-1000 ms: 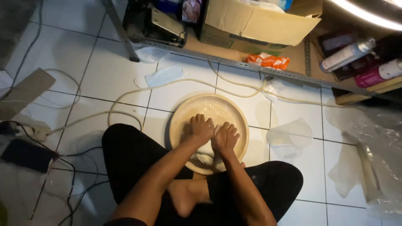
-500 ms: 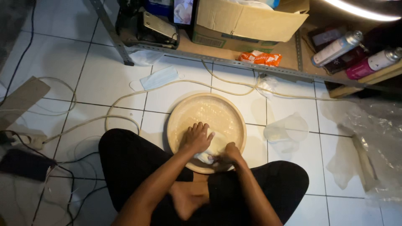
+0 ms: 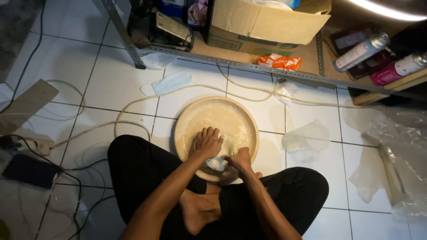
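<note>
Right hand [image 3: 239,160] beside white lump [image 3: 217,163]

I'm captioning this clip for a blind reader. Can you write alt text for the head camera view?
Seen from above, a person sitting cross-legged on white floor tiles presses the left hand flat in a round beige bowl while the right hand pinches a pale lump at its near edge. Beyond lie a face mask, a hose and a metal shelf holding a cardboard box.

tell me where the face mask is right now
In the head view the pale blue face mask lies flat on the white floor tiles, up and left of the round bowl, just in front of the metal shelf leg.
</note>
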